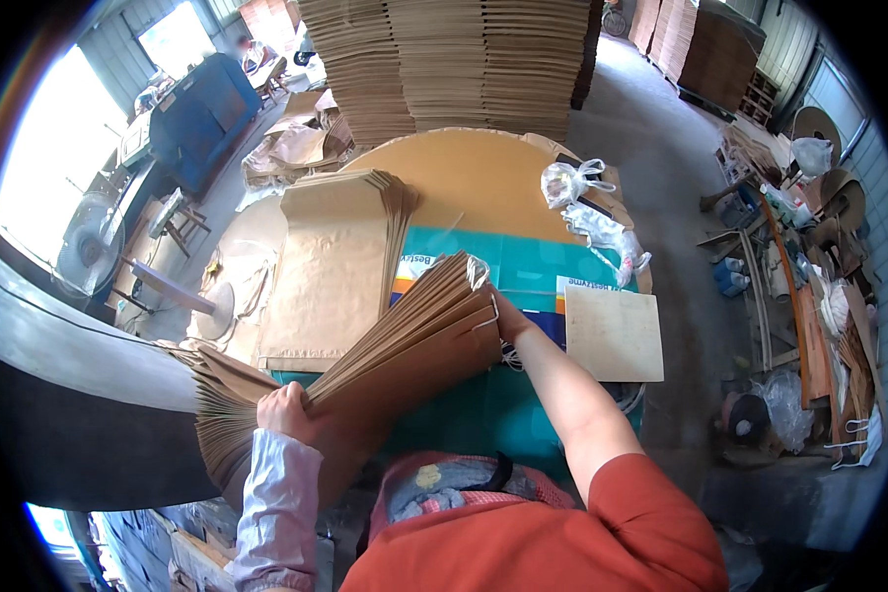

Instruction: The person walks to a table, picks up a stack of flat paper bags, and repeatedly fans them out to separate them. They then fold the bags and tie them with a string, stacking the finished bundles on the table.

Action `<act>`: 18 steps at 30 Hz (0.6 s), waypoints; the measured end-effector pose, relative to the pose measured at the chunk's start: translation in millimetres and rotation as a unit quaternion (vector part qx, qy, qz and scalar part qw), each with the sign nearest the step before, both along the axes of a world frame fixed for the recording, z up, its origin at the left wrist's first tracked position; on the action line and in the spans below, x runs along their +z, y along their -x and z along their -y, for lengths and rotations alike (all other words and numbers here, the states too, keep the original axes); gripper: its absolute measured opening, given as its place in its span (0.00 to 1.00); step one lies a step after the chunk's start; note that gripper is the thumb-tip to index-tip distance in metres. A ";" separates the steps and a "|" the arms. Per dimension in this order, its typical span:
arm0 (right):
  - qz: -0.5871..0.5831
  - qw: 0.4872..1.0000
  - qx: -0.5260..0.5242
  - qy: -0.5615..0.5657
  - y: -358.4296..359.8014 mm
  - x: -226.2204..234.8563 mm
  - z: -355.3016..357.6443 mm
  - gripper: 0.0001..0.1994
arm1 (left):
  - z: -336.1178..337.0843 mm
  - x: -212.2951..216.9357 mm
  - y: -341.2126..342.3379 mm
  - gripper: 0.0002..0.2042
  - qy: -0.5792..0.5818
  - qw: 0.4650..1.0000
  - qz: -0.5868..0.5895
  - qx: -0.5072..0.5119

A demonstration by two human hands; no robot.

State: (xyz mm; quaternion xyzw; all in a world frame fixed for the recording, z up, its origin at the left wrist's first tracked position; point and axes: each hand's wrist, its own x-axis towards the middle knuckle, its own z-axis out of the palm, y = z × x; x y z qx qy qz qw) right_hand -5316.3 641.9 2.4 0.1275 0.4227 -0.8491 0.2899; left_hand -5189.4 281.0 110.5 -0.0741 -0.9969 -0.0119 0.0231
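A thick bundle of brown kraft paper bags (405, 360) slants across the front of the work table, its layers fanned apart at the lower left end. My left hand (286, 412), below a pale sleeve, is closed around the near edge of the bundle. At the upper right end, my right hand (509, 318) grips the bundle, with its fingers partly hidden behind the paper. A white string or strip shows at that end. Just beyond lies a flat pile of similar paper bags (331, 261). Under the bundle spreads a teal printed sheet (464, 409).
A square tan board (615, 334) lies right of the bundle. Clear plastic bags (602, 229) sit on the table's right side. Tall cardboard stacks (444, 59) stand behind the table (444, 163). At left are a fan (91, 242) and a blue machine (202, 123); scrap crowds the right wall.
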 end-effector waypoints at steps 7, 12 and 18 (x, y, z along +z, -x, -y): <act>-0.022 0.999 -0.010 -0.022 2.0 -15.7 -4.0 0.30 | -6.0 -1.3 3.2 0.25 -0.031 0.999 -0.021 -0.009; -0.054 0.998 0.023 -0.007 4.9 -39.1 -21.4 0.33 | -17.0 -4.2 10.4 0.25 -0.038 0.999 -0.015 -0.015; -0.089 0.996 0.027 -0.012 -19.6 -0.4 -4.3 0.31 | -1.6 -6.6 3.9 0.23 -0.023 0.999 -0.020 -0.018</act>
